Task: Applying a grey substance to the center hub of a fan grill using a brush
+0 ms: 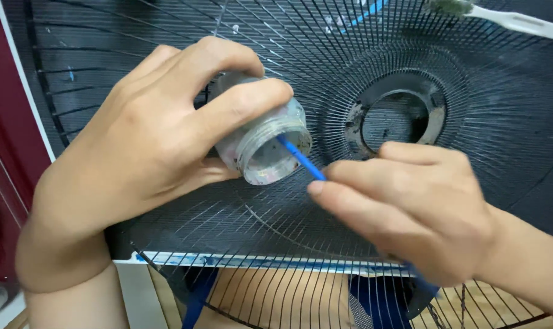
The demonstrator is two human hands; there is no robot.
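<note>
Wire fan grille, perhaps glass jar

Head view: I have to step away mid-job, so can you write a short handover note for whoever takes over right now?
Left hand: wrapped around a small clear jar, tilted with its open mouth toward the right hand.
Right hand: pinching a thin blue stick, its tip inside the jar mouth.
Both are above a black wire fan grille lying flat; a white-handled brush rests on its far edge.
Done: jar open, stick dipped.
Left: cannot tell how much of the grille is treated.
</note>
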